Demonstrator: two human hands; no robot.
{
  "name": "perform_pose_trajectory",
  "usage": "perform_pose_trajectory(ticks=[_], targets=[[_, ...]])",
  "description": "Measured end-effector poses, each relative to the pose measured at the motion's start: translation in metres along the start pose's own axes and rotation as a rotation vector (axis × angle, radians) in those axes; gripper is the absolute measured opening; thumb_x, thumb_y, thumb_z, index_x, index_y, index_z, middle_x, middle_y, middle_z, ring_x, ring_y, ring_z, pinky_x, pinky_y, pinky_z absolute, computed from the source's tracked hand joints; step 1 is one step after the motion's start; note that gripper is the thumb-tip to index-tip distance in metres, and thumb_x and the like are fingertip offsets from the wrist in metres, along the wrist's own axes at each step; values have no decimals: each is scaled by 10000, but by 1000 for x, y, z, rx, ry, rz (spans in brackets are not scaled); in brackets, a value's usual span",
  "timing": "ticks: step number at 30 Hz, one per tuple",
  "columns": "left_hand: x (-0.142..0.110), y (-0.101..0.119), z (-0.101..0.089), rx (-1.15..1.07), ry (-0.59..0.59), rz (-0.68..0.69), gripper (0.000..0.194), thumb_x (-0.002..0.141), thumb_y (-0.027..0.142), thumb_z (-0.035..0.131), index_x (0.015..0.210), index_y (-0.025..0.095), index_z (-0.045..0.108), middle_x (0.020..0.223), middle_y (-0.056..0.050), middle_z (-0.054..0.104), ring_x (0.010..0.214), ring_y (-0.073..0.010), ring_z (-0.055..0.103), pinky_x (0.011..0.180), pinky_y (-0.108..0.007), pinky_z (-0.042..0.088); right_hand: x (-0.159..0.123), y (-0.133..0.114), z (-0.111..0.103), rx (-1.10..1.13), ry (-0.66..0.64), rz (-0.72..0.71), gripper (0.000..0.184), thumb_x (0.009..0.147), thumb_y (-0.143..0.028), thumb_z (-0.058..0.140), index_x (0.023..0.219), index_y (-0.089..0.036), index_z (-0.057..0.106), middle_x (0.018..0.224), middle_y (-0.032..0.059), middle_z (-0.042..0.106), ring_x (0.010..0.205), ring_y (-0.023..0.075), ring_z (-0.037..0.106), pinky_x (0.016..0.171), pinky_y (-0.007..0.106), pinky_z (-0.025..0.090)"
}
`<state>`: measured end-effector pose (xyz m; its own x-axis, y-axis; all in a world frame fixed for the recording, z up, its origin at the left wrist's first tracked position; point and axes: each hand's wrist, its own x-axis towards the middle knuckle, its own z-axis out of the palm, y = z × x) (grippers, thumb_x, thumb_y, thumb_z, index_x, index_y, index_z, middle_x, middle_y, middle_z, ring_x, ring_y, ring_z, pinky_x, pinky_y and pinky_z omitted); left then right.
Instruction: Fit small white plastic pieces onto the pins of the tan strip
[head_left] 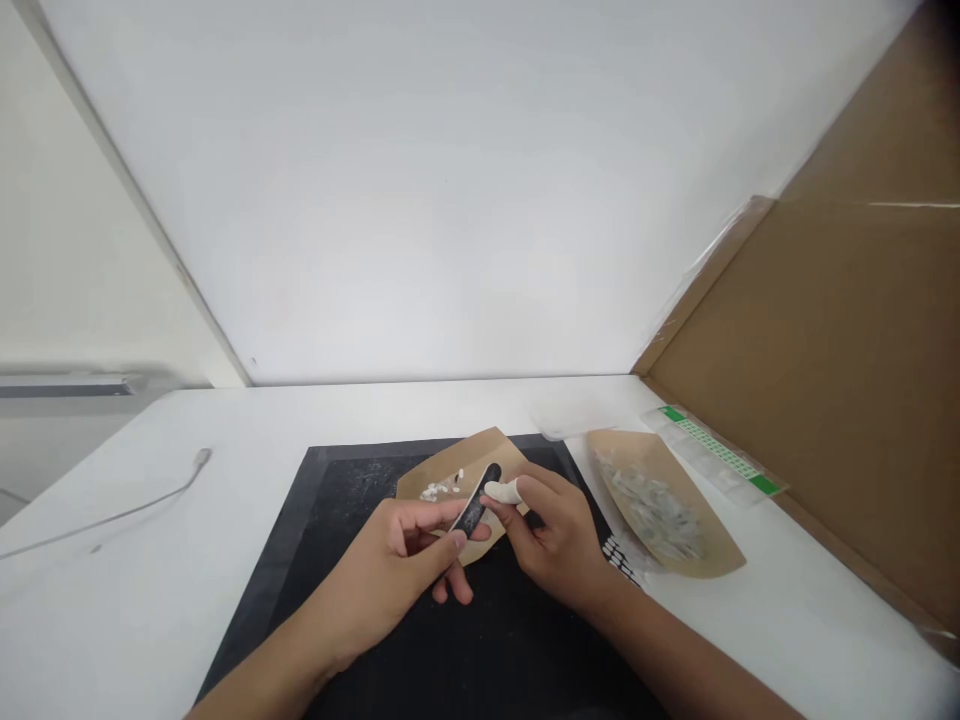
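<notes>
A black nail file [474, 509] slants above a brown paper tray [487, 445], grasped in the left hand [394, 565]. The right hand [559, 535], one finger white-covered, meets its upper part; whether it pinches anything cannot be told.

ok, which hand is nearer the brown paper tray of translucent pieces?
Right. The right hand is just left of the brown paper tray; the left hand is farther left, holding the black strip.

A handwork bench (workshop or home, I can't tell): flat black rectangular mat [495, 640] on a white table [150, 600], brown paper tray [709, 515] beside the mat.
</notes>
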<state>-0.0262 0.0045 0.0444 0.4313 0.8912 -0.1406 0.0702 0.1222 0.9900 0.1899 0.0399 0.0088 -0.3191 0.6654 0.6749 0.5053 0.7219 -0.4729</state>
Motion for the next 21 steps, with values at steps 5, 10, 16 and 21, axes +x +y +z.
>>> perform_pose_trajectory(ticks=[5,10,16,21], targets=[[6,-11,3,-6,35,-33,488,976,478,656,1344,164,722,672,-64,761,563,-129,611,560,-229,464,-4,1,4,-76,-77,-17,234,994,-207,580,785,-237,478,729,6,549,652,156,500,599,297,367],[7,-12,6,18,94,-71,506,938,520,677,1282,159,763,715,-87,784,593,-159,666,556,-240,495,-1,-1,5,-243,-84,-88,228,1008,-215,534,787,-237,481,728,22,578,635,169,497,603,317,335],[9,-17,3,79,142,-87,496,949,516,654,1275,159,768,595,-39,713,478,-116,542,506,-229,430,-1,5,9,-240,-144,-42,209,1031,-268,499,825,-232,494,727,14,584,614,162,511,571,303,326],[11,-21,-1,76,106,-65,466,958,503,652,1242,159,784,558,-16,660,479,-106,514,497,-214,410,0,9,7,-253,-172,-75,218,1018,-255,527,808,-235,473,710,4,574,621,160,506,588,310,323]])
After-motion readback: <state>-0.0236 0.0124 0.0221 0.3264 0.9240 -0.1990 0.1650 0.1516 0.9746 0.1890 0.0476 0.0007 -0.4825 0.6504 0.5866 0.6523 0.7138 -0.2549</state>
